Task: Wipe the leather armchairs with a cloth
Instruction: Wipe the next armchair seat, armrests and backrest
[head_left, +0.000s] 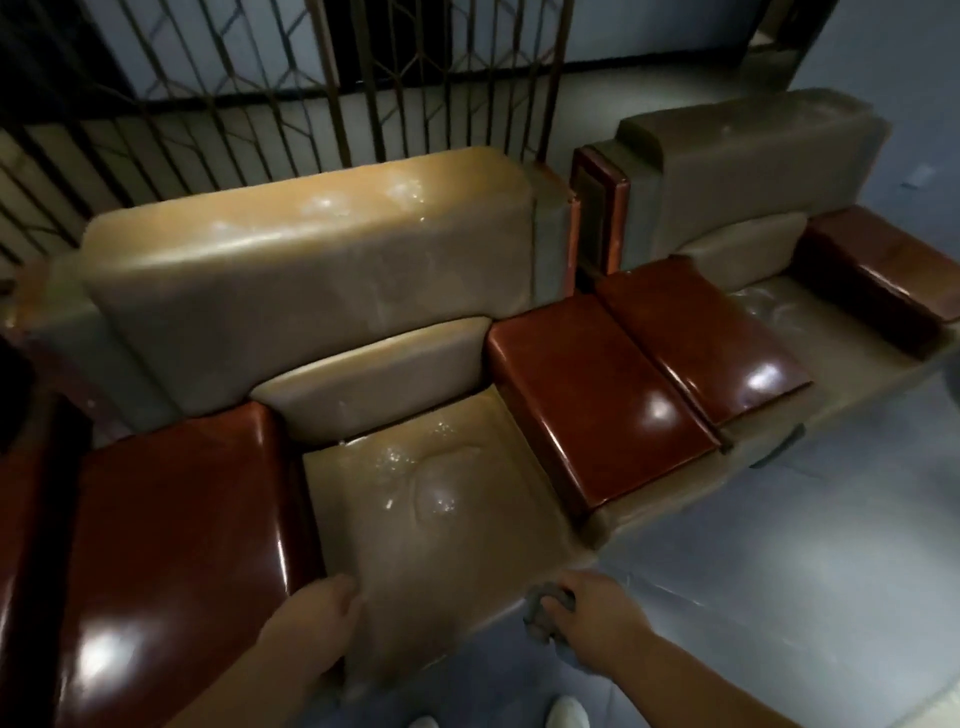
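Observation:
A tan leather armchair (322, 280) with glossy red-brown armrests stands right before me, its seat cushion (431, 525) shining with wet patches. A second, duller armchair (748, 171) stands beside it on the right. My left hand (322, 608) rests at the seat's front left corner; its fingers are hidden from me. At the seat's front right edge my right hand (592, 613) grips a bunched grey cloth (543, 613).
A metal grille gate (363, 88) stands behind the chairs. Grey floor (779, 571) spreads to the right and in front. Part of another red-brown armrest (171, 545) fills the left. My white shoes (569, 714) show at the bottom edge.

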